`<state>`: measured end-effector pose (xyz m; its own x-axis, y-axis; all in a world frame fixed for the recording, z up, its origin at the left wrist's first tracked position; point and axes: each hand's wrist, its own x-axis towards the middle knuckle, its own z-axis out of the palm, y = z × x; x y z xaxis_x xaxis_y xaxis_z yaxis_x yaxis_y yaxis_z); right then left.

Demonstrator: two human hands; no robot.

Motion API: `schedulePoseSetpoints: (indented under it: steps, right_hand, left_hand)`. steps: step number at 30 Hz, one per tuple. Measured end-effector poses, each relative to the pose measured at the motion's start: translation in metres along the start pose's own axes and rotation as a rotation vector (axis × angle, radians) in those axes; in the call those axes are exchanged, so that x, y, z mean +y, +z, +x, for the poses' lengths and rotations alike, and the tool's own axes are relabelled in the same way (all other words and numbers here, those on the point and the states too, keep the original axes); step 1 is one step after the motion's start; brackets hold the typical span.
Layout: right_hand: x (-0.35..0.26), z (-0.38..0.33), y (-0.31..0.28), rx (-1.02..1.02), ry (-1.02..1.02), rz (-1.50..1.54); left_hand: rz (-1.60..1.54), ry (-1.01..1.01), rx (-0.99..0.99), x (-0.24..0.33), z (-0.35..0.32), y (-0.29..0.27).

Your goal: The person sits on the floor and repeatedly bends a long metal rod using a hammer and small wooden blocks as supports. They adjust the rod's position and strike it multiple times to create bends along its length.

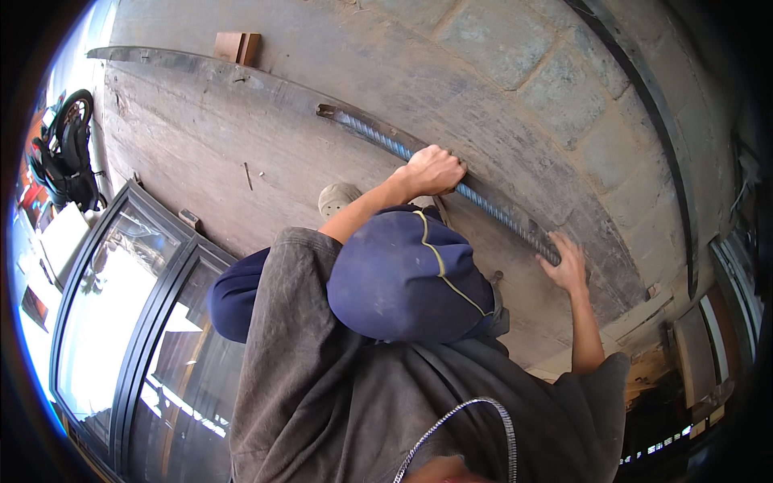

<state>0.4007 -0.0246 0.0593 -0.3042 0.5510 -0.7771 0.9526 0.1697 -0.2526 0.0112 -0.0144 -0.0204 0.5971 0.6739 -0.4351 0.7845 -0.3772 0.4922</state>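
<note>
The left hand's grip is clamping the ribbed steel rebar, which is lying along a dark metal strip on concrete. The right hand is touching the rebar's far end; I cannot tell whether its grip is closed.

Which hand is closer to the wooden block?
Left. The left hand grips the ribbed steel bar below and right of the wooden block; the right hand rests on the bar's other end, farther away.

A black-framed glass door panel lies at lower left. A small brown wooden block rests near the top edge. A black wheeled machine stands at far left.
</note>
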Motion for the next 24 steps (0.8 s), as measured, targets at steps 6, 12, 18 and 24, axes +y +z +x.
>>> schedulePoseSetpoints:
  steps: [6,12,18,24]
  right_hand:
    - [-0.008,-0.004,0.003,0.052,0.041,-0.020]
    - [-0.001,-0.001,0.007,-0.064,0.164,-0.063]
    - [-0.003,-0.018,0.019,0.003,0.101,-0.047]
    - [0.004,-0.014,0.002,0.075,0.144,0.091]
  left_hand:
    - [-0.012,-0.001,0.059,-0.005,-0.008,0.011]
    - [-0.005,-0.013,-0.047,0.004,-0.001,-0.013]
    - [0.026,0.102,-0.069,0.086,0.032,-0.016]
    - [-0.032,-0.060,0.111,0.152,0.066,0.039]
